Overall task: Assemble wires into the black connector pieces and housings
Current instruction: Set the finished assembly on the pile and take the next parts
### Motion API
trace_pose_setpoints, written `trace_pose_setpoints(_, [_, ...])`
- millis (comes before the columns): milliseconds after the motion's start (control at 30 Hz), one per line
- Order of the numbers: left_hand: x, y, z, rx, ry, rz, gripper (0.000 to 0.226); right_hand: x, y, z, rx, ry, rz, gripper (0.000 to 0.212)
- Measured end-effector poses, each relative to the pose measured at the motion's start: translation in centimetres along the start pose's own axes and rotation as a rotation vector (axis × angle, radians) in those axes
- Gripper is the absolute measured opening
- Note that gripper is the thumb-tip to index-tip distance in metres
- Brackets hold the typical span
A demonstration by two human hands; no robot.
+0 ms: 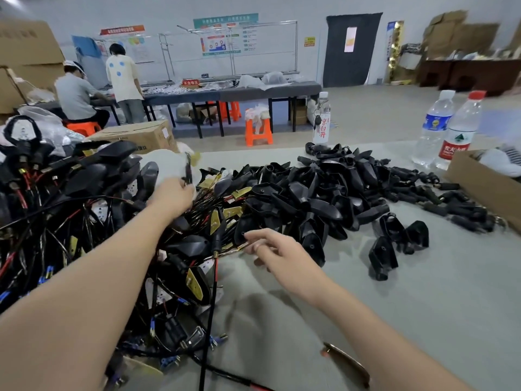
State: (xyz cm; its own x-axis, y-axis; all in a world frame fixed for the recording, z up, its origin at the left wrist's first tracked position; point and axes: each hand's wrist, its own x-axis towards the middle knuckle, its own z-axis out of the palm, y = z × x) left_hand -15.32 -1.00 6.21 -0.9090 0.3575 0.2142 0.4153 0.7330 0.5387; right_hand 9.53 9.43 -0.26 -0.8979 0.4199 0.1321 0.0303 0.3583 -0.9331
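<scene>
Left forearm (pixel 84 277) foremost. Left hand (pixel 172 197) pinching a black connector piece (pixel 187 170) over the wire tangle (pixel 214 206); right hand (pixel 270 249) slack, empty, beside a loose wire (pixel 213 277). Wired units (pixel 42 179) heaped at left; many empty housings (pixel 310 193) unfilled at centre. Judged far from complete.

Two arms in view, both bare from the wrists to the lower frame edge. Left forearm (pixel 84 277) looms broad and stretched by the wide-angle lens; right forearm (pixel 352 311) reads slimmer. Left grip (pixel 172 197) and right grip (pixel 270 249) bare. On the right grip, a thin pale band (pixel 260 246), ring-like, circles one finger; blurred, material unclear.
</scene>
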Motion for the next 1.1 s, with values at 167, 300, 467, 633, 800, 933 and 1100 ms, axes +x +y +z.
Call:
trace_pose_setpoints(167, [0.0,-1.1,-1.8,-0.395,0.109,-0.009,0.017,-0.3,-0.1,-0.5,0.063,0.033,0.019,0.031])
trace_pose_setpoints(300, [-0.3,0.0,-2.2,-0.286,-0.077,0.042,0.023,-0.6,0.0,-0.6,0.081,0.046,0.05,0.031])
trace_pose_setpoints(467, [-0.2,5.5,-4.6,-0.244,0.118,0.205,0.027,-0.8,-0.3,-1.4,0.08,0.069,0.05,0.037])
trace_pose_setpoints(633, [-1.5,8.9,-6.6,-0.227,0.223,0.374,0.029,-1.0,-0.8,-2.7,0.095,0.128,0.035,0.035])
trace_pose_setpoints(800, [-2.8,13.3,-9.7,-0.418,0.316,0.471,0.019,-1.5,-0.9,-3.3,0.159,0.136,0.084,0.032])
trace_pose_setpoints(933, [-4.9,16.9,-11.3,-0.785,0.132,0.431,0.017,-2.4,-0.9,-3.7,0.261,0.141,0.1,0.029])
trace_pose_setpoints(1100, [-12.4,16.3,-6.4,-1.375,-0.158,0.274,0.024,-3.2,-1.8,-5.2,0.723,0.147,0.144,0.026])
